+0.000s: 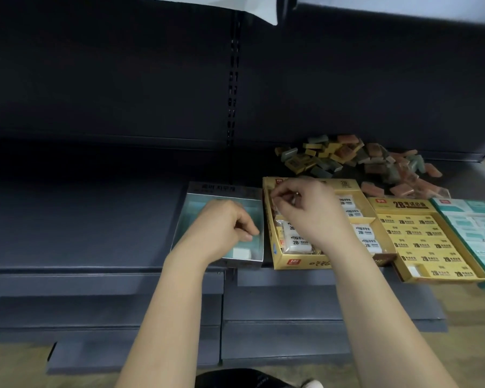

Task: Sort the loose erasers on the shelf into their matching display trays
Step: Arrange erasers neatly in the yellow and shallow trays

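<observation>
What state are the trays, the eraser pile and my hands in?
silver tray: nearly empty, one white eraser inside
divided yellow tray: partly filled
second yellow tray: almost full
teal tray: looks full, cut by frame
loose eraser pile: unsorted
left hand: curled over silver tray, grip unclear
right hand: curled over divided yellow tray, grip unclear

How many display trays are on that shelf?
4, in a row: a silvery tray under the left hand, a divided yellow tray under the right hand, a yellow 2B tray beside it, a teal tray cut by the right edge. More may lie beyond.
</observation>
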A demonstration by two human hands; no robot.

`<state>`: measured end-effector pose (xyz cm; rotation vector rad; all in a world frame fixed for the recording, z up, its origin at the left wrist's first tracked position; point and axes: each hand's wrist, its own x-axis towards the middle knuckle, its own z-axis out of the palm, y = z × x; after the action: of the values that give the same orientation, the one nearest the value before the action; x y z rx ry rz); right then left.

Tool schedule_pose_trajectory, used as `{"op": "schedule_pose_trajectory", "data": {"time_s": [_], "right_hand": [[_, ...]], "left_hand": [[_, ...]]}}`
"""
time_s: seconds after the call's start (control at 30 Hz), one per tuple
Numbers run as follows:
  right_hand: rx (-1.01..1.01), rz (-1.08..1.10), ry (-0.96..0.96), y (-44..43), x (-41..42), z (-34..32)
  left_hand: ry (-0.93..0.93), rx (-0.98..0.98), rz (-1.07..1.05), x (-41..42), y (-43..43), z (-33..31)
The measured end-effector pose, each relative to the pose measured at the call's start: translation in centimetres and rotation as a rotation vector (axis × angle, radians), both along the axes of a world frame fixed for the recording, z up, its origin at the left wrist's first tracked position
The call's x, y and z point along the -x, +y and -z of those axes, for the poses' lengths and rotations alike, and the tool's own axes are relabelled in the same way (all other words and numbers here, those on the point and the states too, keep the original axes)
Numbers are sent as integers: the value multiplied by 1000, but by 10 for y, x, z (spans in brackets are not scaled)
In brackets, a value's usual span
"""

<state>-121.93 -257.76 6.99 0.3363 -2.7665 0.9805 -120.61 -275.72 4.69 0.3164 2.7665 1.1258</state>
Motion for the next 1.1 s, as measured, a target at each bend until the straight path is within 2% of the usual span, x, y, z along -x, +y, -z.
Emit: {"op": "schedule_pose_trajectory", "data": {"time_s": [0.17,0.33,0.77,0.9,1.0,1.1], "right_hand": [[-18,-5,-9,0,0,0],[-26,-2,-4,0,0,-1],[16,3,0,11,1,-4],[14,11,-14,25,4,-6],[-1,34,-18,41,8,-9],[-28,59,-19,61,16,-16]], "left_hand": [[36,47,-51,0,-3,0],[35,-39,-78,-8,-7,3],[40,-29,-185,-7,4,3],[175,-101,-239,0,11,-7],[320,-105,-279,6,25,-18],[380,-95,-274,14,45,-24]]}}
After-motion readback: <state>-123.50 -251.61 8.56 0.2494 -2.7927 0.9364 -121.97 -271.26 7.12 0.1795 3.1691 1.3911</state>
